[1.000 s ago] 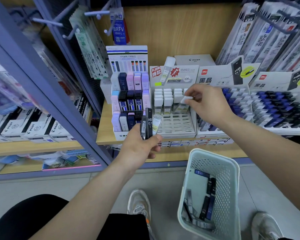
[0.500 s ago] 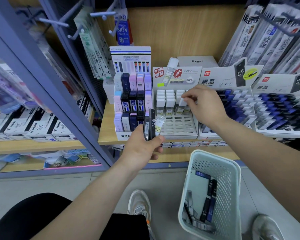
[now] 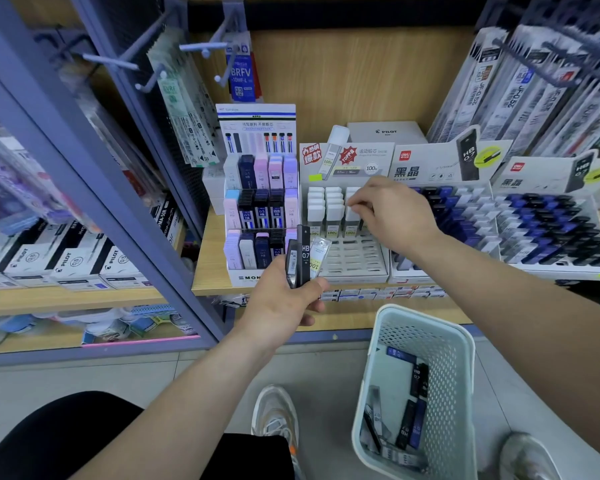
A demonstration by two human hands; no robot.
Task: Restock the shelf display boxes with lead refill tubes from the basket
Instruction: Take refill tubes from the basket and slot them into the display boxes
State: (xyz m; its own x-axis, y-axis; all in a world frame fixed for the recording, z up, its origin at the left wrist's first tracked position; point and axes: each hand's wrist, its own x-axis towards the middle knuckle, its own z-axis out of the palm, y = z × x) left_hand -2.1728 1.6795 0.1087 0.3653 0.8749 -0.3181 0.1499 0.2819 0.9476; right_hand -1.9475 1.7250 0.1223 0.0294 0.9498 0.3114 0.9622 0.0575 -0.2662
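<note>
Gripping a small bunch of lead refill tubes upright, the left hand sits at the centre of the frame. Its fingers and thumb are curled round black tubes marked HB 0.7 and one clear tube, just in front of the shelf edge.

Up and to the right, the right hand reaches over the white display box. Its thumb and fingertips are drawn close together, pinching the top of a white-capped tube that stands in the box's third column, at the front of the filled rows. Right of it stand dark display boxes of blue and black tubes.

At the lower right of the frame the pale basket stands on the floor, with loose tubes, black and blue, lying in its bottom.
</note>
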